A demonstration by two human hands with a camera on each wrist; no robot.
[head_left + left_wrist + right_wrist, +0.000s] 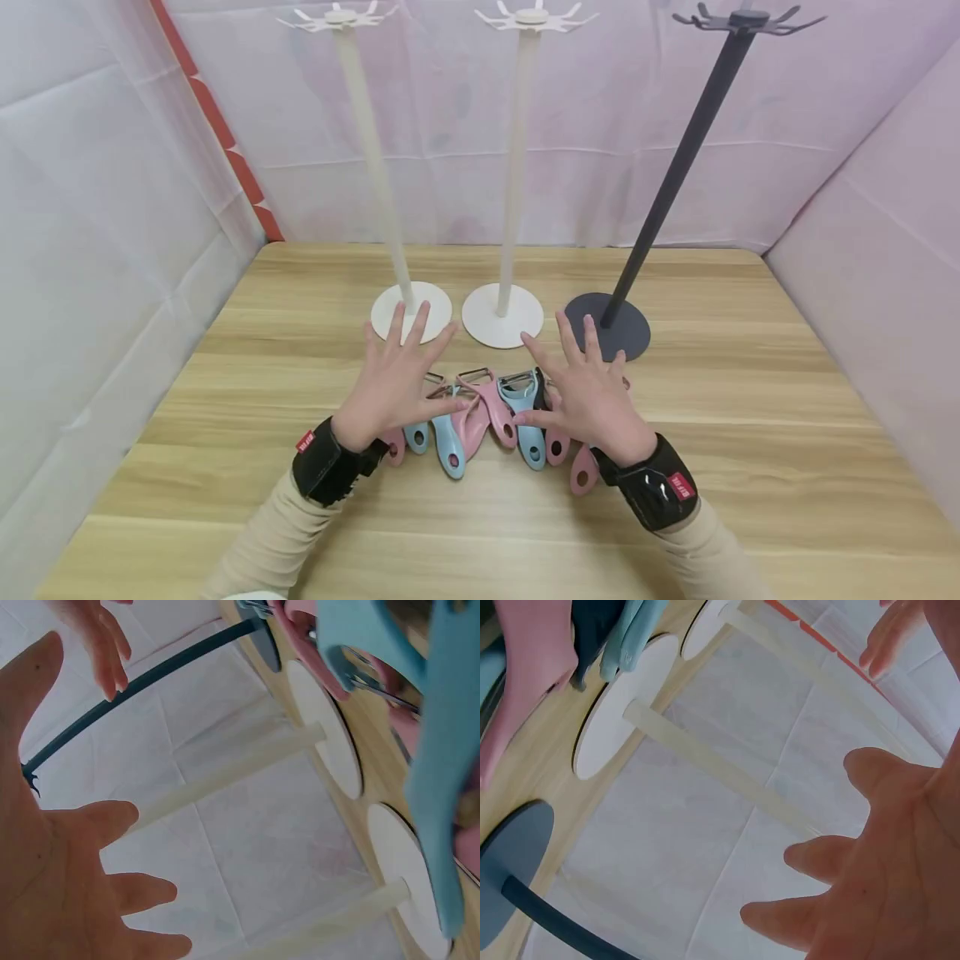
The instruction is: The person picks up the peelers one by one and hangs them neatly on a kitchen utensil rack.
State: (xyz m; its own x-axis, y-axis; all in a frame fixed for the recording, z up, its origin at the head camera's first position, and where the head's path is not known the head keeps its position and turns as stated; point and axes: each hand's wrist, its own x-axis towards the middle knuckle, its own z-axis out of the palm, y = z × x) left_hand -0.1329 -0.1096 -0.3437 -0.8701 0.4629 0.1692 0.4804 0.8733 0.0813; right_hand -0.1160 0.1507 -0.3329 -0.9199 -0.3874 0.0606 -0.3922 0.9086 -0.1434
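Observation:
Both hands are spread palm down over a row of pink and light-blue vegetable peelers on the table, fingers apart and holding nothing. My left hand hovers above the left part of the row, near a blue peeler. Over the right part is my right hand, its thumb overlapping another blue peeler in the head view. Between the hands lies a pink peeler with its blade toward the back. The wrist views show peelers, a pink one among them, below the outstretched fingers. Some peelers are partly hidden under the hands.
Behind the peelers stand a cream hook stand, a second cream stand and a dark grey stand, each with a round base and hooks on top. White cloth hangs around the wooden table.

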